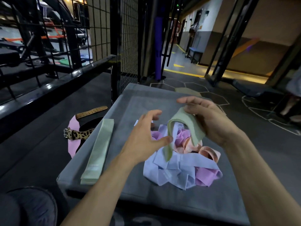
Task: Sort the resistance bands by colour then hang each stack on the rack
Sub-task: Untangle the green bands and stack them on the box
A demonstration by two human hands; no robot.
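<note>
A grey padded mat [162, 201] fills the middle of the scene, lying on the dark gym floor with a black wire-mesh rack [101, 30] standing at the far left. On the mat's left edge lies a neat stack of green bands [97, 150], flat and squared up. At its centre sits the unsorted heap [180, 163], a loose tangle of lilac, pink and peach bands. Off the mat to the left lie a leopard-print belt [78, 133] and a tan leather strap [91, 110].

The sorting step looks to be in hand, with the greens being gathered. The right hand [210, 121] holds a green band [184, 126] just above the heap, fingers curled around its upper loop while the lower end droops, blurred, toward the pile. The left hand [146, 137] hovers beside it with fingers spread apart, gripping nothing, thumb close to the dangling end.

The next move likely calls for flattening this limp, folded band and laying it squarely on the green stack.
</note>
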